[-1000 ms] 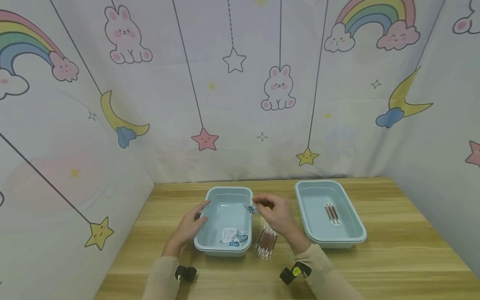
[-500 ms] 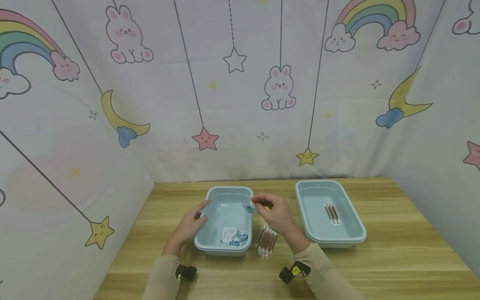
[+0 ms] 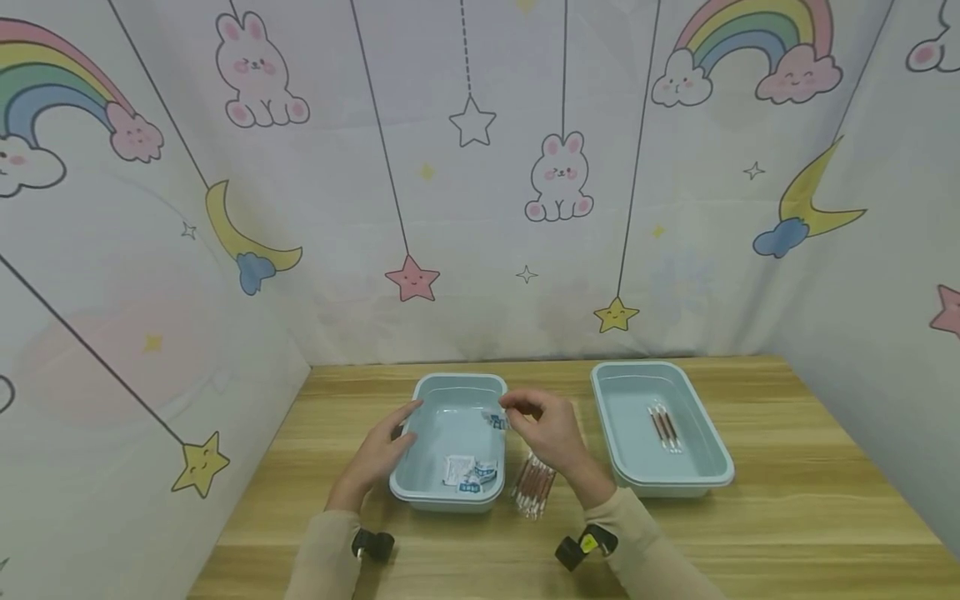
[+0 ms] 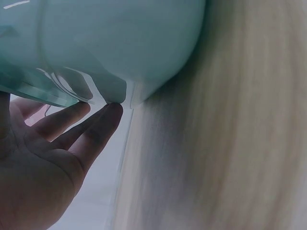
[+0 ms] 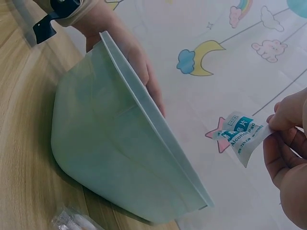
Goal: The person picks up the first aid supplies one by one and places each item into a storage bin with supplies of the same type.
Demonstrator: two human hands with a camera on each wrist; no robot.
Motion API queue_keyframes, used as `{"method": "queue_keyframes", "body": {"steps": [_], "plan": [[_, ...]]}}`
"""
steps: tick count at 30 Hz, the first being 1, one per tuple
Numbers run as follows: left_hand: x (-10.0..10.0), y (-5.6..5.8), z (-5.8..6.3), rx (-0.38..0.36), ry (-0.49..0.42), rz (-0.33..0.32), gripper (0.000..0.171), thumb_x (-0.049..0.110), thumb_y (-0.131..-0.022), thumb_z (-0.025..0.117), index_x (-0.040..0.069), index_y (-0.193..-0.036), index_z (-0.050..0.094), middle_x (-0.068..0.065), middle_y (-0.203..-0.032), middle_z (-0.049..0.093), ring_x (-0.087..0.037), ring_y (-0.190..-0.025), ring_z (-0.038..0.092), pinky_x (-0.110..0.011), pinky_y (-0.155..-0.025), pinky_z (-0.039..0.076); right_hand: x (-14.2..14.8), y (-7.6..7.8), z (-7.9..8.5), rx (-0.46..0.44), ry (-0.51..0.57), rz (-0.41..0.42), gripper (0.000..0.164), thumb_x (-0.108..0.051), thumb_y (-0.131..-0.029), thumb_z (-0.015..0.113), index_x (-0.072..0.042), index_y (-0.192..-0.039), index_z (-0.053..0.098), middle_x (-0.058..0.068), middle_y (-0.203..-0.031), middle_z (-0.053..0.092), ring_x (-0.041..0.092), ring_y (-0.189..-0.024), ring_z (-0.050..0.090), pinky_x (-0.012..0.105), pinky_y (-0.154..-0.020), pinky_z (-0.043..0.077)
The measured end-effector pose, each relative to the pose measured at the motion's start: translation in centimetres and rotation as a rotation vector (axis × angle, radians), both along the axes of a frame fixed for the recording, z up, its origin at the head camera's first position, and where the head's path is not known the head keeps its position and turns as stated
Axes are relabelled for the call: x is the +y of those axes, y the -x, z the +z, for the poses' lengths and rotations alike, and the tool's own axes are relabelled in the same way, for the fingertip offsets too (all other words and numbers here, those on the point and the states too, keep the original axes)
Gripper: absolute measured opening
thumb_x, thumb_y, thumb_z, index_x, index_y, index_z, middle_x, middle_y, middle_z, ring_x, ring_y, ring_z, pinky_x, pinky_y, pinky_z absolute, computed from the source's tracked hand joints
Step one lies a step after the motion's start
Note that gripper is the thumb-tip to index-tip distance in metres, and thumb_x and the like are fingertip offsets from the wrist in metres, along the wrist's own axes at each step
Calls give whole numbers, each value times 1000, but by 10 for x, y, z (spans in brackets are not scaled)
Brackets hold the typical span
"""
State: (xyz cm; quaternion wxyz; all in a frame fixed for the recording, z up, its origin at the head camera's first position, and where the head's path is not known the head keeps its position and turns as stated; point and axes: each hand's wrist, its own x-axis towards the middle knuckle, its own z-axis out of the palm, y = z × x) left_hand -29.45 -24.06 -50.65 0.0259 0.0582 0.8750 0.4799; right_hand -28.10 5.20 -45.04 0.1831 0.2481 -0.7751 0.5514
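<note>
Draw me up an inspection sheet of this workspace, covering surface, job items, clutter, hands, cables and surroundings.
Surface: wood-grain table.
Job items: left tray holds small packets; right tray holds a few brown swabs; a swab bundle lies between the trays.
Clutter: nothing seen.
Hands: left hand touches the left tray; right hand pinches an alcohol pad packet.
Cables: nothing seen.
Surroundings: backdrop printed with rabbits, stars, moons and rainbows.

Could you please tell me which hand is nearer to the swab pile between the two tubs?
The right hand: it is just beyond the swab pile, pinching a sachet. The left hand is farther off, across the left tub, touching its opposite side.
</note>
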Motion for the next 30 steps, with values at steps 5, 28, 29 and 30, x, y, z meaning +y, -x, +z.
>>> {"method": "queue_keyframes", "body": {"steps": [5,28,29,30], "plan": [[0,-1,1,8,-5,-6,52,14,-97,52,24,-147,44,-10,-156,36,-41,-143,31,-61,-114,26,-1,0,0,-13,-3,2,16,4,-84,66,-6,-95,74,6,-93,74,11,-83,67,24,-74,58],[2,0,2,-6,-12,6,52,14,-97,52,24,-147,44,-11,-156,36,-43,-142,32,-61,-113,29,-8,-2,2,-62,24,44,16,4,-86,66,-6,-96,74,5,-96,74,18,-87,69,25,-78,58],[2,0,2,-4,-13,4,52,13,-97,53,24,-147,44,-11,-156,36,-43,-142,32,-61,-113,29,-9,-2,2,-68,23,43,16,4,-86,67,-6,-97,74,5,-96,74,18,-88,69,25,-78,58],[2,0,2,-1,-13,2,52,13,-97,52,23,-147,44,-12,-156,36,-43,-142,32,-61,-113,29,-9,-3,1,-74,23,43,16,4,-86,67,-6,-96,74,5,-96,74,18,-88,69,26,-78,58]]}}
